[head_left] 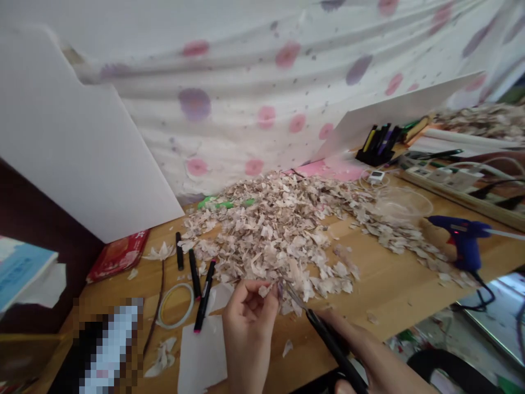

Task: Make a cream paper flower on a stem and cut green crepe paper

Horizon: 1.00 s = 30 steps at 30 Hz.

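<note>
My left hand [251, 323] is closed in a pinch at the front edge of a large heap of pale, papery flakes [270, 230]. Between thumb and forefinger sits a small whitish flake [263, 291]. From the lower right, my right hand [377, 350] grips black-handled scissors [334, 345]. Their slim metal tips point up and left, close to my left fingertips. Whether the blades touch the flake is too small to make out.
Left of the heap lie black markers [204, 298], a tape ring [176, 305], white paper [202, 355] and a dark stem topped with petals [159, 251]. To the right are a blue glue gun [463, 241], a power strip [459, 178] and a pen holder [375, 156].
</note>
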{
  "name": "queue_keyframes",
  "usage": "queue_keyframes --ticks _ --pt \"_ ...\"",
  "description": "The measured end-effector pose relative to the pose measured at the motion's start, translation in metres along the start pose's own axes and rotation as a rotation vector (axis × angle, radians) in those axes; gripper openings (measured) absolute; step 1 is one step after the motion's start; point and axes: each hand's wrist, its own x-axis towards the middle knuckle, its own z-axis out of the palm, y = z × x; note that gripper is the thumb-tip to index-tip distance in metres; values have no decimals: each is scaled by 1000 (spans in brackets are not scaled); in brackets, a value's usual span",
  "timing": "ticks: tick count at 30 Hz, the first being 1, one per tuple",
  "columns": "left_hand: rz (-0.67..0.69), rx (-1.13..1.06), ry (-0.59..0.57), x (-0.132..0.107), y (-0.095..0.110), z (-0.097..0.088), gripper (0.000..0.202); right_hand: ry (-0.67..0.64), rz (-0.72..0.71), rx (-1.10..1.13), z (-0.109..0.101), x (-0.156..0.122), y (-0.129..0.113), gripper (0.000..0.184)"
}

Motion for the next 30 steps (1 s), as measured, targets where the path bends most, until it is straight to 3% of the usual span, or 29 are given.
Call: queue_keyframes --ticks 3,7,17,30 --pt "-45 38 -72 -3 0 -2 26 -86 -82 -109 -4 6 -2 81" --pt "-80 31 -101 -7 3 2 24 -137 -142 -107 -6 12 -8 77" --pt "-144 81 -203 -1 -3 0 22 -96 -116 -70 2 19 -13 67" --pt "-118 55 -176 -1 -20 4 21 -146 -112 106 15 20 -2 60"
